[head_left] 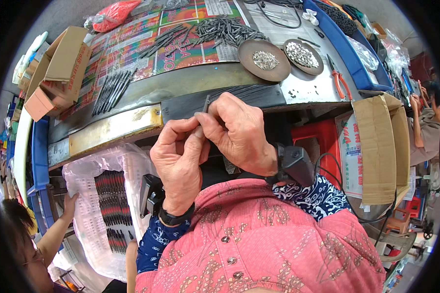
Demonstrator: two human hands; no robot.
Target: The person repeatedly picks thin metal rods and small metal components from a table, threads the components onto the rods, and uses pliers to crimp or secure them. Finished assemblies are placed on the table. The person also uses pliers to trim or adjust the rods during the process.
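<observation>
My left hand [178,158] and my right hand [239,129] meet close in front of my chest, just below the workbench's near edge [132,122]. Together their fingertips pinch a thin dark metal rod [206,103] that sticks up between them. Both wrists carry black strapped devices. On the bench beyond lie a pile of similar dark rods [225,30], a second scatter of rods [164,40] and a neat row of them [111,89] at the left.
Two round brown dishes [264,59] [303,56] hold small silver parts. Red-handled pliers [341,80] lie at the right. Cardboard boxes stand at the left [58,68] and right [381,146]. A plastic bag of finished pieces [110,200] sits below; another person's hand [71,202] reaches toward it.
</observation>
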